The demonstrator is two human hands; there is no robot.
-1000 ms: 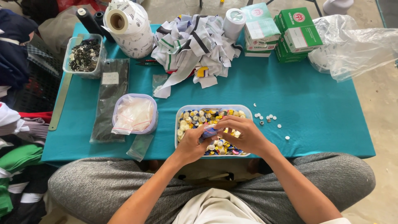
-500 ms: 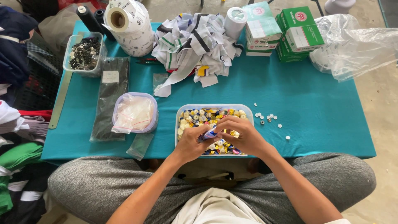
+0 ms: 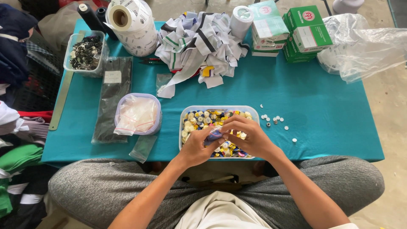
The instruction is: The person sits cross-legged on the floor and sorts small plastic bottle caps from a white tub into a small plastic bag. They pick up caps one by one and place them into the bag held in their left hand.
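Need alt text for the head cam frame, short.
Seen from above, a seated person's left hand and right hand pinch a small clear bag over a clear tub of mixed buttons on a teal table. Fabric scraps, green boxes and loose buttons lie around.

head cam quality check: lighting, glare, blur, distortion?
Head view: soft even daylight, only faint shadows under the hands; left hand and right hand are sharp over the button tray, no motion blur; glare whitens the clear plastic bag top right; the wide lens bows the table edges; the small item pinched between the fingers is too small to make out.
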